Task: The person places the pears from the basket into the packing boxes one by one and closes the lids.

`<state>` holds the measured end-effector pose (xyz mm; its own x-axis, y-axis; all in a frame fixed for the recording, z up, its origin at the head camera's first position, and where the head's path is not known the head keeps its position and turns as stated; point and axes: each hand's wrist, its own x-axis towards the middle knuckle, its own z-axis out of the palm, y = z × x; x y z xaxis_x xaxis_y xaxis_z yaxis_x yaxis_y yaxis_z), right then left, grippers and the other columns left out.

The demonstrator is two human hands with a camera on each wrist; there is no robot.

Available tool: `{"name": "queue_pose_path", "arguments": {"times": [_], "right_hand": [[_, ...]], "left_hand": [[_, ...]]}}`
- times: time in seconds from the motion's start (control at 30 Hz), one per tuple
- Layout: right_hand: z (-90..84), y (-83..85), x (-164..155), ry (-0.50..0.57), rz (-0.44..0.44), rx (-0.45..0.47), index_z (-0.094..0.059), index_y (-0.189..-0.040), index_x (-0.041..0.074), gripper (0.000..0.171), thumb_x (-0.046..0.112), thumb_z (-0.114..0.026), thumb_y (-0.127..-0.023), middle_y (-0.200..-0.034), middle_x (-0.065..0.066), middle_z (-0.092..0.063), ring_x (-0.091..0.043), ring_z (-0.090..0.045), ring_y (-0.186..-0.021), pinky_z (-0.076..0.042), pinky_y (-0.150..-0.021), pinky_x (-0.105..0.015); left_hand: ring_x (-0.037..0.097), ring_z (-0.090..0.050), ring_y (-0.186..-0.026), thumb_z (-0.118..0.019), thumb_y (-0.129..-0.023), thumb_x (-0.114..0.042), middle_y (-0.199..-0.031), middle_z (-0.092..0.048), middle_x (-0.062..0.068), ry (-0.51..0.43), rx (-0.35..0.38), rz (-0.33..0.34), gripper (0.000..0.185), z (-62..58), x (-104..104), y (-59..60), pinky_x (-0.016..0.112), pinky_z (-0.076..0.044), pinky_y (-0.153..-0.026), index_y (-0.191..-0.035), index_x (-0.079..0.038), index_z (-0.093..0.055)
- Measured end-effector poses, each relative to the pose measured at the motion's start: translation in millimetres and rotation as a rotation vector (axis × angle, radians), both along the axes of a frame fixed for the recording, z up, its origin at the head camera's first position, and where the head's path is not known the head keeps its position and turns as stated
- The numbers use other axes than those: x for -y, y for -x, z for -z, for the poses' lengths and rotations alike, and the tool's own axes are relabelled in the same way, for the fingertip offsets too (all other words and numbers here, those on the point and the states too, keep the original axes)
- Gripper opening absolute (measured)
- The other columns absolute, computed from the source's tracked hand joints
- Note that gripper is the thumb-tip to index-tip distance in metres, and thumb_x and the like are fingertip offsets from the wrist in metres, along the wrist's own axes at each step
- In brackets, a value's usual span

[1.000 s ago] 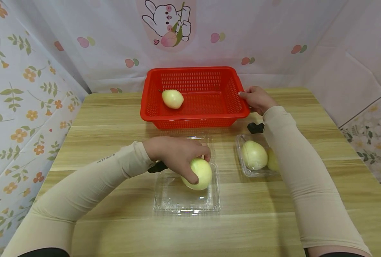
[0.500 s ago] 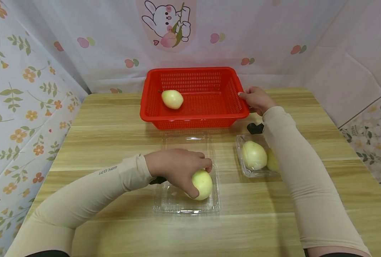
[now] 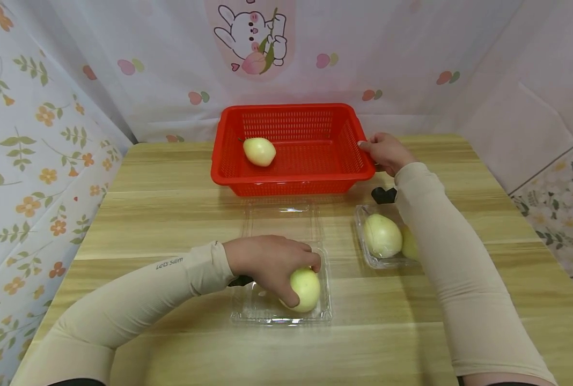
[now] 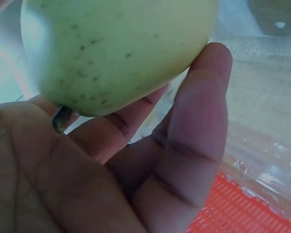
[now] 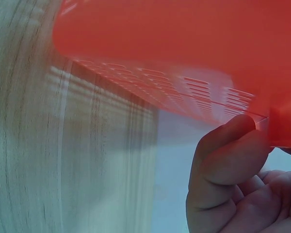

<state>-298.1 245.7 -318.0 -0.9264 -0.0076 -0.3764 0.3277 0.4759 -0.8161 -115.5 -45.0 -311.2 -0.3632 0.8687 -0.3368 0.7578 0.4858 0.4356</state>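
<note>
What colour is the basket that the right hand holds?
Red. The basket, gripped by the right hand, shows best in the head view.

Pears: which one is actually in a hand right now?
The pear in the near clear tray, gripped by the left hand; the others lie untouched in basket and right tray.

Red basket (image 3: 292,182) — pale-green pear (image 3: 306,289).
</note>
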Motion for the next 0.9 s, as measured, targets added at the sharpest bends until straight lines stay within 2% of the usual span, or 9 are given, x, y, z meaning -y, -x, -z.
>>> {"name": "queue_pose_path", "arguments": {"times": [0.27,0.53,0.9], "right_hand": [[0.2,-0.9,0.6,0.012,-0.011,-0.015,-0.043,-0.111,0.004,0.027,0.029,-0.049,-0.104,-0.112,-0.018,-0.051,-0.018,-0.066,-0.077,-0.059,-0.070,-0.032],[-0.5,-1.3,1.1,0.004,-0.013,-0.016,-0.044,-0.113,0.003,0.029,0.030,-0.049,-0.104,-0.113,-0.018,-0.052,-0.018,-0.066,-0.077,-0.059,-0.070,-0.032],[0.3,-1.3,0.5,0.009,-0.016,-0.019,-0.044,-0.112,0.004,0.028,0.030,-0.049,-0.104,-0.112,-0.017,-0.052,-0.017,-0.066,-0.075,-0.059,-0.069,-0.032]], "left_hand": [[0.008,-0.053,-0.083,-0.078,-0.076,-0.025,-0.095,-0.056,-0.011,0.023,0.031,0.014,0.040,5.8,2.1,1.0,0.024,-0.044,-0.072,-0.111,-0.020,-0.061],[0.010,-0.055,-0.095,-0.073,-0.081,-0.021,-0.107,-0.060,-0.007,0.025,0.091,0.035,0.047,9.4,2.8,5.7,0.024,-0.044,-0.082,-0.126,-0.017,-0.062],[0.013,-0.057,-0.106,-0.069,-0.083,-0.021,-0.118,-0.063,-0.002,-0.021,0.035,0.028,0.049,7.0,8.1,9.3,0.027,-0.044,-0.092,-0.132,-0.015,-0.062]]}}
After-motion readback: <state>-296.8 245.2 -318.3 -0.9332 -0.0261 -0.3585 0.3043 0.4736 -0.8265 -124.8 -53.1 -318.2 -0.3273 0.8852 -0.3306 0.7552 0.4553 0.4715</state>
